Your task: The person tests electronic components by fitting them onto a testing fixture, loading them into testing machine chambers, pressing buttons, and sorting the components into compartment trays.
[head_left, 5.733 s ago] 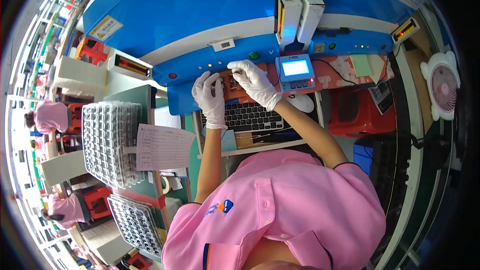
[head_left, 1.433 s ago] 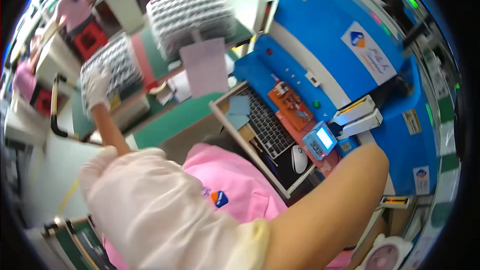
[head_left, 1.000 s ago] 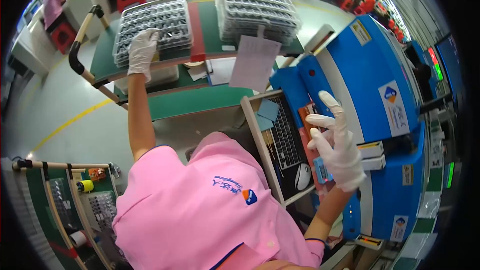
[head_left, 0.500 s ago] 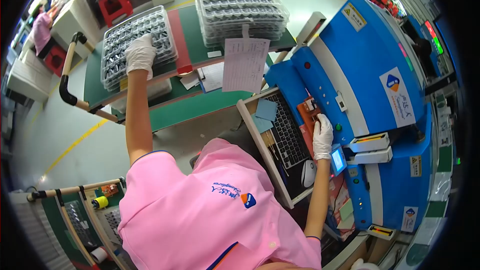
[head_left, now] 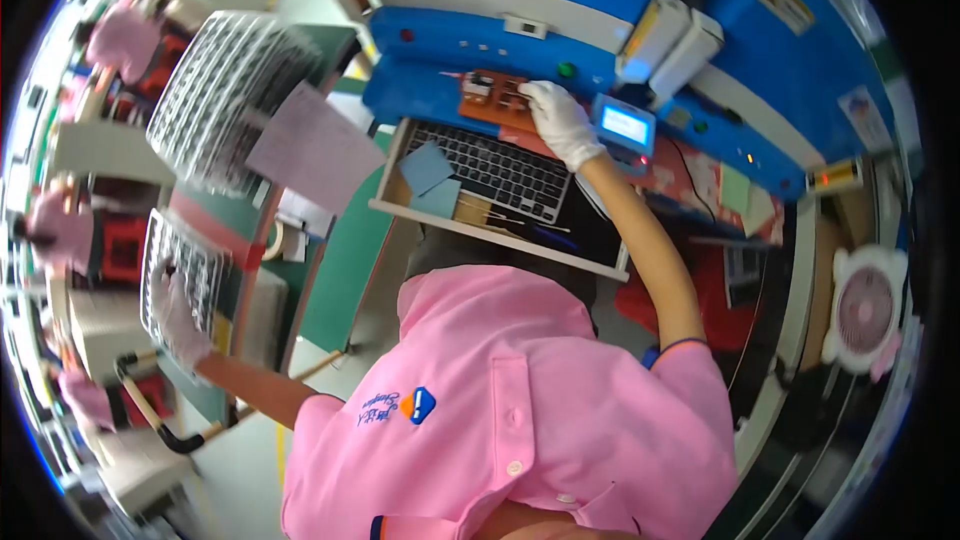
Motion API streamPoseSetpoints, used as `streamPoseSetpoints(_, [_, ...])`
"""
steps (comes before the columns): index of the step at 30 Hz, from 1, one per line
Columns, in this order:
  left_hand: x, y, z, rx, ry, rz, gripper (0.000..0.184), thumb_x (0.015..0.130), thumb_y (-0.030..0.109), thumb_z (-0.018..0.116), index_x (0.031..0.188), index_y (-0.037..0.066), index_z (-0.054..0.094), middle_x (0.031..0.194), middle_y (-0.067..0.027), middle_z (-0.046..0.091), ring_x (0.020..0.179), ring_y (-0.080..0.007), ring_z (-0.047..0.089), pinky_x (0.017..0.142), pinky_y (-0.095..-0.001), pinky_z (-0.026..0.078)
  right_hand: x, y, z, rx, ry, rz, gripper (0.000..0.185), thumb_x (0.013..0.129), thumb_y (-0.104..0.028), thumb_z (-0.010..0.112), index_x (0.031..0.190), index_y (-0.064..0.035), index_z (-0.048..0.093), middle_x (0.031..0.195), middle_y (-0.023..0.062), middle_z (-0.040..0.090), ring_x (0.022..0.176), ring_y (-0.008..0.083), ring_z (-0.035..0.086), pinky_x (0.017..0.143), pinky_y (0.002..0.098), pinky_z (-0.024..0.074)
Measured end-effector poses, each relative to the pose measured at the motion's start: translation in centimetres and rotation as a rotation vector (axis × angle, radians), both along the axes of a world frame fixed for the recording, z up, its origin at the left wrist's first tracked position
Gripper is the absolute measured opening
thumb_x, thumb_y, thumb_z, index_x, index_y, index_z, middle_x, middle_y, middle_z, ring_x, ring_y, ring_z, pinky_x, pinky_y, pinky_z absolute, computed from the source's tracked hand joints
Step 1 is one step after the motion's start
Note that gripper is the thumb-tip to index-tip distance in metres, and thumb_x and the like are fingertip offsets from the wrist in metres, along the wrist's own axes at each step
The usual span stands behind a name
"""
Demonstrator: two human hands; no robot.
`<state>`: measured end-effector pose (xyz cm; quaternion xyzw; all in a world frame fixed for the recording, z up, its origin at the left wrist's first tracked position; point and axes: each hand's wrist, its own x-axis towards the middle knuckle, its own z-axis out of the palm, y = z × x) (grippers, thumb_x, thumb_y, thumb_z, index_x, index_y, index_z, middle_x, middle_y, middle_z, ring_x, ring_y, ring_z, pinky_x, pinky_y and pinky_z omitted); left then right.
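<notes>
Blue machine (head_left: 445, 50) behind flat orange-brown fixture (head_left: 487, 112); left hand (head_left: 179, 318), right hand (head_left: 564, 126): grips unclear

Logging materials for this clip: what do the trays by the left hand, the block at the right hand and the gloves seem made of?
Trays by the left hand: probably clear, glossy plastic; pale, shiny ridges suggest it.
Block at the right hand: orange-brown, matte, perhaps plastic or laminate; no grain shows.
Gloves: white, thin, likely latex or similar rubber, given the close wrinkles.
</notes>
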<state>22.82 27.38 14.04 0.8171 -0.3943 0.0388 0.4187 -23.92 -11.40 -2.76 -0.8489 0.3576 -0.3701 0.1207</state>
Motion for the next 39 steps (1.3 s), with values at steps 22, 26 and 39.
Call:
streamPoseSetpoints(22, [-23.0,-32.0,-12.0,-0.211,0.488,-0.665,0.016,0.093,0.009,0.065,0.109,0.004,0.065,0.103,-0.0075,0.068,0.097,-0.0141,0.064,0.089,-0.0276,0.049,9.6,-1.9,3.7,-0.006,0.352,0.129,0.019,0.087,-0.008,0.063,0.106,-0.0057,0.066,0.098,0.0144,0.067,0.098,0.0342,0.064,0.095,0.0447,0.0495])
streamPoseSetpoints(26, [-24.3,-33.1,-13.4,-0.333,0.309,-0.624,0.019,0.09,0.01,0.068,0.107,0.004,0.064,0.097,-0.0108,0.069,0.09,-0.0208,0.067,0.079,-0.0308,0.052,8.2,-2.6,3.4,0.056,0.308,0.204,0.019,0.089,-0.008,0.057,0.106,-0.0076,0.067,0.105,0.0133,0.065,0.1,0.0328,0.063,0.089,0.0418,0.052])
streamPoseSetpoints(39, [-26.6,-34.9,-15.6,-0.186,-0.337,-0.572,0.019,0.086,0.02,0.068,0.104,0.015,0.065,0.113,-0.0061,0.066,0.117,-0.0329,0.055,0.097,-0.0473,0.041,-3.6,3.5,6.2,0.052,-0.517,-0.093,0.02,0.093,0.001,0.06,0.11,-0.0052,0.066,0.107,0.0062,0.064,0.1,0.0177,0.061,0.09,0.0279,0.0479])
